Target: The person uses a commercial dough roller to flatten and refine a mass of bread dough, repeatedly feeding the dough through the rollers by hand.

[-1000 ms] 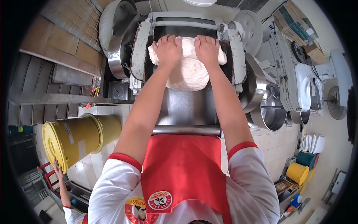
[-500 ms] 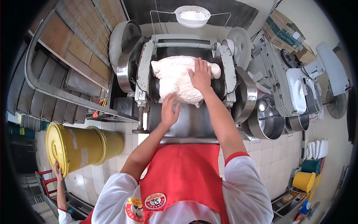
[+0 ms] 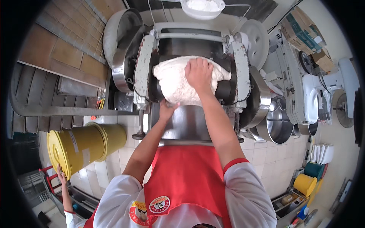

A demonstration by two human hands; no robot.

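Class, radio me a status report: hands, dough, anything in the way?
Right hand atop dough; left hand at its near edge. Dough on machine. No obstruction seen at hands.

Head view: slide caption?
Dough on a dough sheeter, right hand on top, left hand at the near edge.

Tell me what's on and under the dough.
The right hand rests on top of the dough. Under it, a dark roller shows past the right end; whatever lies beneath the middle is covered.
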